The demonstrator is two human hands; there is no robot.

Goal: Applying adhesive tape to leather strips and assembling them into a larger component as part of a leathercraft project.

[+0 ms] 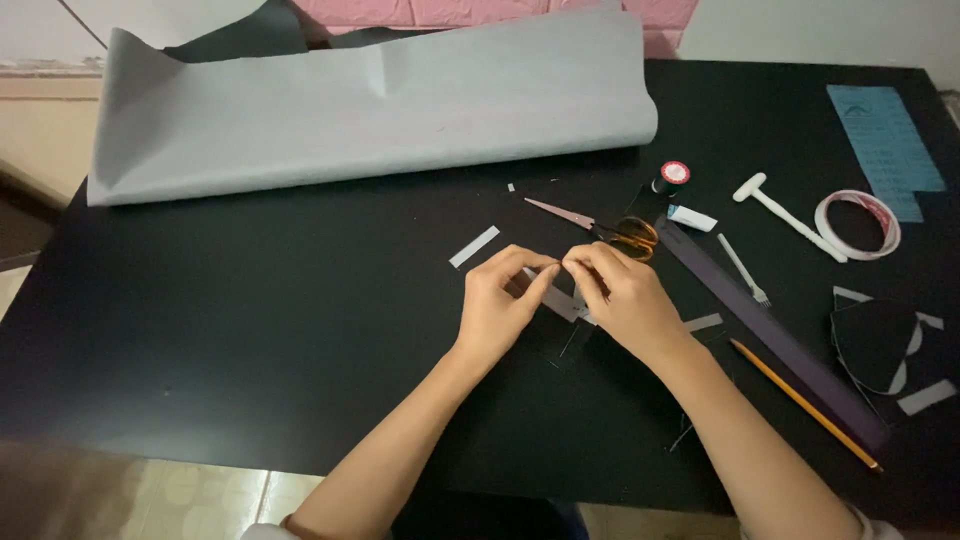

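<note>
Right at the centre of the head view, your left hand (pixel 498 305) and right hand (pixel 622 295) meet over the black table (pixel 230 320), fingertips almost touching. Both are pinched closed on a small grey strip (pixel 558 300), which lies between them just above the tabletop. Its long axis slants from upper left to lower right in the frame, with the lower end showing beside your right palm; much of it is hidden under your fingers.

Just above your right hand lie orange-handled scissors (pixel 600 228), blades pointing toward the upper left. A loose white strip (pixel 474 246) sits near your left hand, above it and apart from it.

To the right, a long dark ruler (pixel 770 335) runs diagonally toward the lower right, with a yellow pencil (pixel 805 403) alongside it. Further right are a roll of tape (pixel 858 224), a white T-handled tool (pixel 785 214), a small fork-like tool (pixel 743 269), a white tube (pixel 692 217) and a spool of black thread (pixel 668 178). A large grey sheet (pixel 370 105), curled at its edges, spreads across the upper left.
</note>
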